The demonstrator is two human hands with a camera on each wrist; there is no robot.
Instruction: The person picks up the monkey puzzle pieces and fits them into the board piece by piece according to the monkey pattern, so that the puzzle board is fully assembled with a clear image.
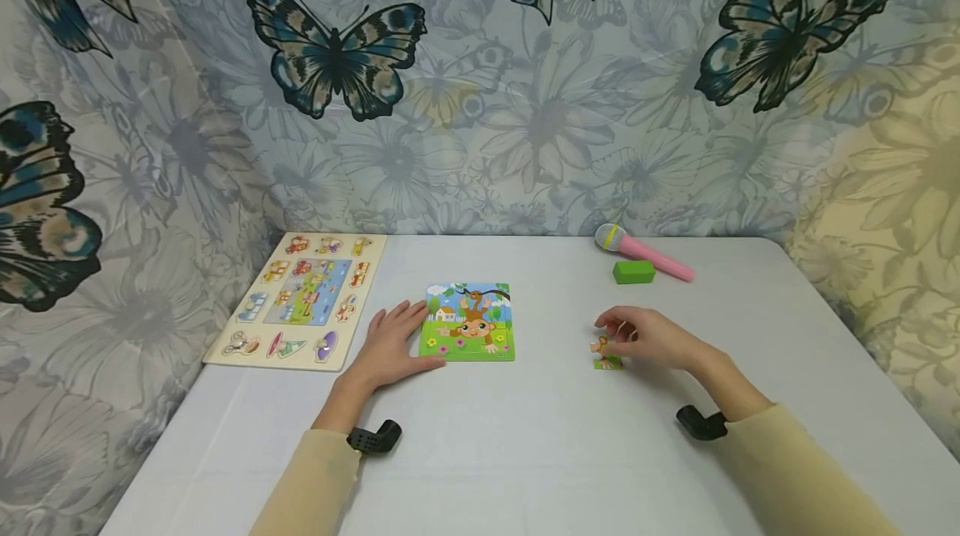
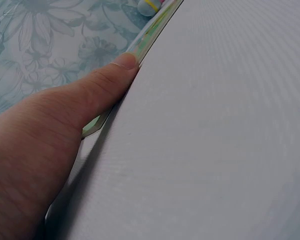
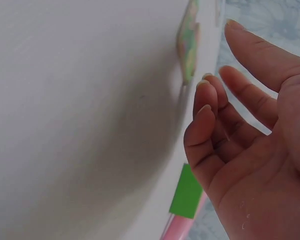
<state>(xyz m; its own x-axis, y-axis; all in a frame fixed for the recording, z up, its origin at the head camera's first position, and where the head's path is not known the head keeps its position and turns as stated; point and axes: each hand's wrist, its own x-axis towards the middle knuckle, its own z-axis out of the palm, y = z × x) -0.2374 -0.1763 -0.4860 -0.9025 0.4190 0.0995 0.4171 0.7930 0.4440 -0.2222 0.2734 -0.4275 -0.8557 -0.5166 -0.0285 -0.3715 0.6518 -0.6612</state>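
My left hand (image 1: 390, 344) lies with spread fingers at the left edge of a square picture puzzle (image 1: 476, 336) showing a monkey on green grass. In the left wrist view, its thumb (image 2: 102, 82) touches the puzzle's near edge (image 2: 92, 125). My right hand (image 1: 648, 338) hovers over the table beside a small puzzle piece (image 1: 607, 363) with green and brown print. The right wrist view shows that hand's fingers (image 3: 202, 122) loosely bent, with nothing between them and the thumb. The puzzle piece (image 3: 188, 47) there stands apart from the fingertips and is blurred.
A larger wooden board (image 1: 217, 353) with vehicle pictures lies at the left. Behind my right hand are a green block (image 1: 633, 273) and a pink toy microphone (image 1: 652, 254). The white table (image 1: 510, 444) meets a butterfly-patterned backdrop (image 1: 540, 119) at the far edge.
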